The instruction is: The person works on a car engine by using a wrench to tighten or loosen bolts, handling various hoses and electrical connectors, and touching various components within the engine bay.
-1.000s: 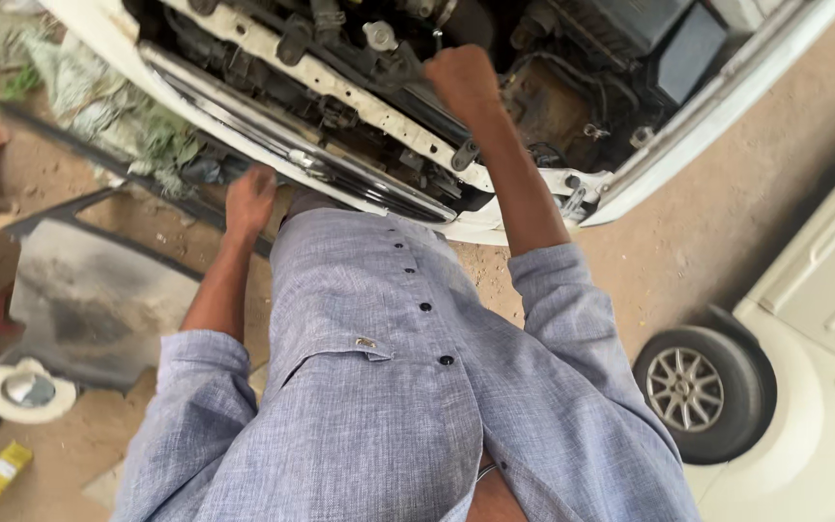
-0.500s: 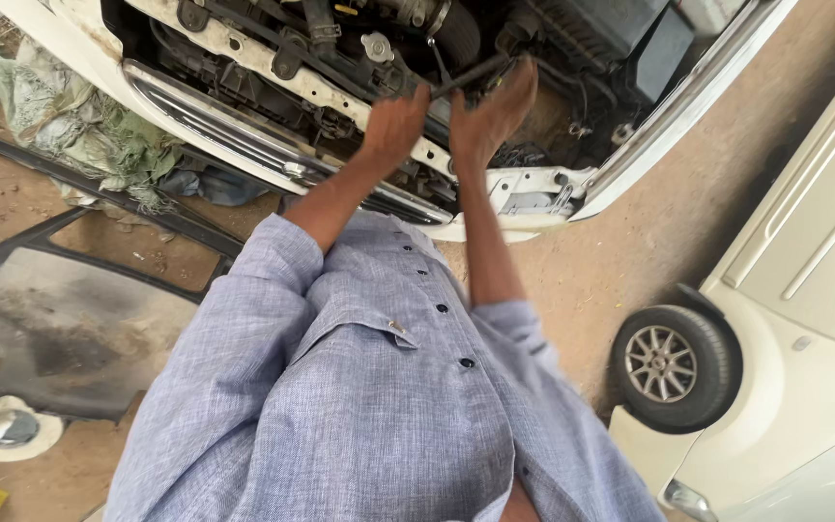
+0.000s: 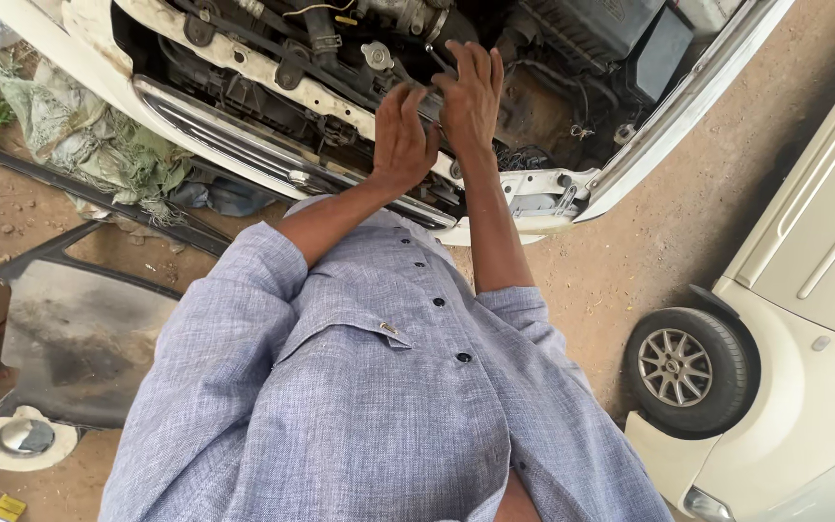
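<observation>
I lean over the open engine bay [image 3: 533, 106] of a white car whose front bumper is removed. My left hand [image 3: 400, 135] and my right hand [image 3: 471, 92] sit side by side above the white front crossmember [image 3: 273, 72]. Both close over a slim dark metal tool [image 3: 434, 60], which pokes out between them near a round metal radiator cap [image 3: 376, 55]. The tool's working end is hidden under my palms. My grey-blue shirt [image 3: 369, 406] fills the lower frame.
A black box [image 3: 630, 34] sits at the right of the bay. A second white car with an alloy wheel [image 3: 690, 367] stands close on the right. On the dirt at left lie a dark body panel [image 3: 79, 329], crumpled cloth [image 3: 79, 140] and a round lamp part [image 3: 21, 440].
My left hand left the lower grille edge and rose into the bay beside my right hand. Both hands then shifted slightly along the tool; the view moved closer.
</observation>
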